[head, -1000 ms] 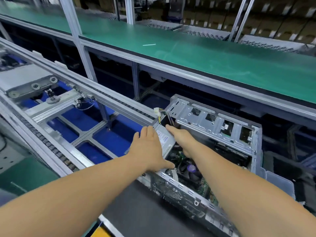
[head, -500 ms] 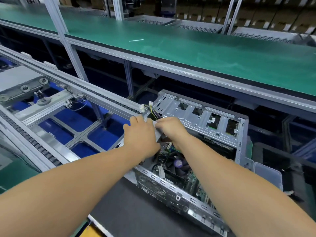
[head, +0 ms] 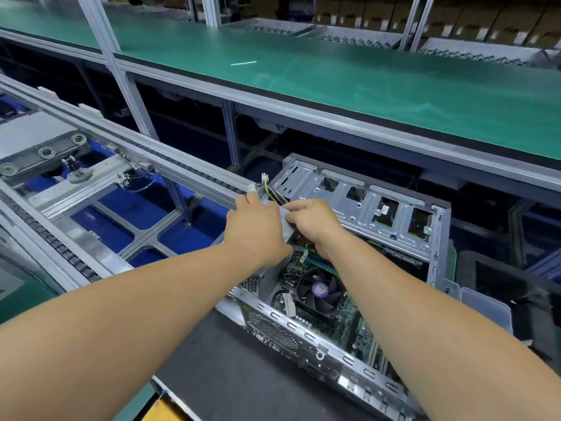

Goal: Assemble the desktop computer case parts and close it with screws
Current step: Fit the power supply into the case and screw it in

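Observation:
An open grey metal computer case [head: 358, 202] lies on its side on a dark mat, its motherboard and black CPU fan [head: 318, 291] exposed. At the case's far left corner both hands hold a grey power supply unit [head: 287, 226], mostly hidden between them. My left hand [head: 255, 229] grips its left side. My right hand [head: 312, 221] curls over its top right edge. A bundle of yellow and black cables [head: 268, 189] with white plugs sticks up behind the hands.
The dark mat [head: 230, 369] lies under the case. A conveyor rail [head: 170, 165] with blue panels below runs on the left. A green workbench shelf [head: 334, 77] spans the back. A clear plastic bin [head: 485, 308] stands right of the case.
The power supply has tilted up from lying flat under my palms. Both hands now close around it at the case corner, and more of the motherboard shows.

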